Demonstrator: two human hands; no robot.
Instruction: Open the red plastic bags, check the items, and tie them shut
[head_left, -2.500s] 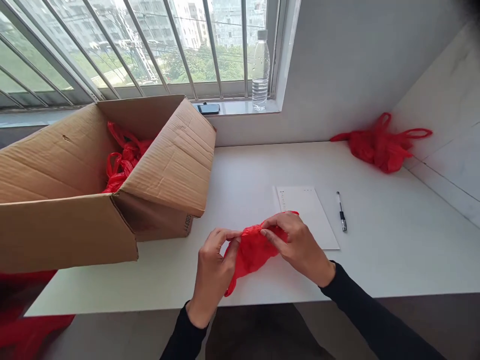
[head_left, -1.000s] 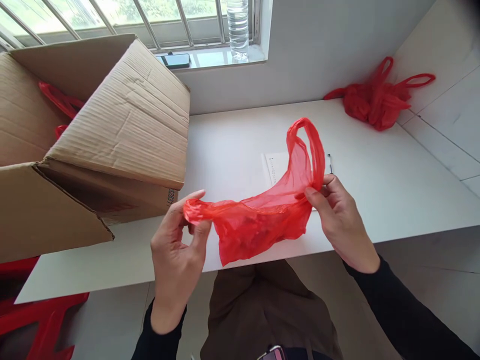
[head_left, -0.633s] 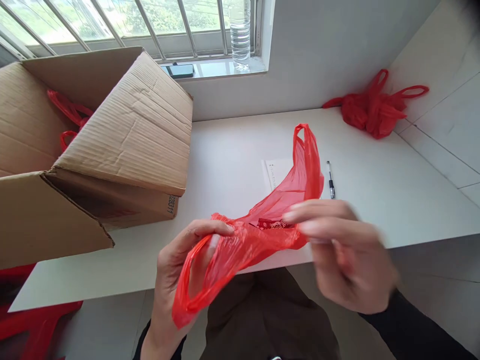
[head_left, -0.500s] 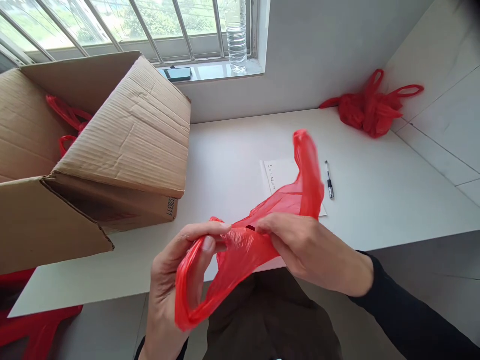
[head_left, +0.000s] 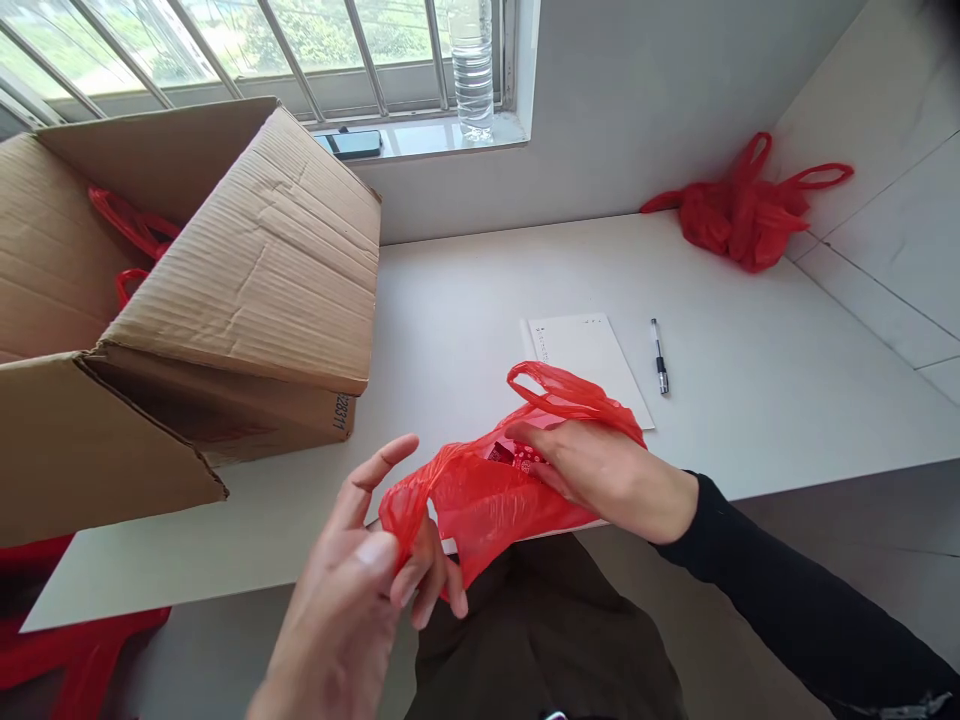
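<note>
A thin red plastic bag (head_left: 487, 510) is spread between my two hands over the table's front edge, its mouth open. My left hand (head_left: 375, 560) grips the bag's left handle between thumb and curled fingers, the index finger stretched out. Inside the mouth, my right hand (head_left: 600, 470) has its thumb and fingers about a red packet with white dots (head_left: 525, 457); most of that packet is hidden by the bag and hand. The bag's other handle loops up over the back of my right hand.
A large open cardboard box (head_left: 247, 270) with red bags (head_left: 139, 225) inside stands at left. On the white table (head_left: 450, 310) lie a notebook (head_left: 592, 350), a pen (head_left: 659, 357) and a knotted-looking red bag (head_left: 739, 215). A bottle (head_left: 472, 80) and phone (head_left: 356, 144) rest on the windowsill.
My right hand has gone from the bag's rim into its mouth, and a dotted packet now shows. The right handle has dropped leftward over that hand. My left index finger has straightened.
</note>
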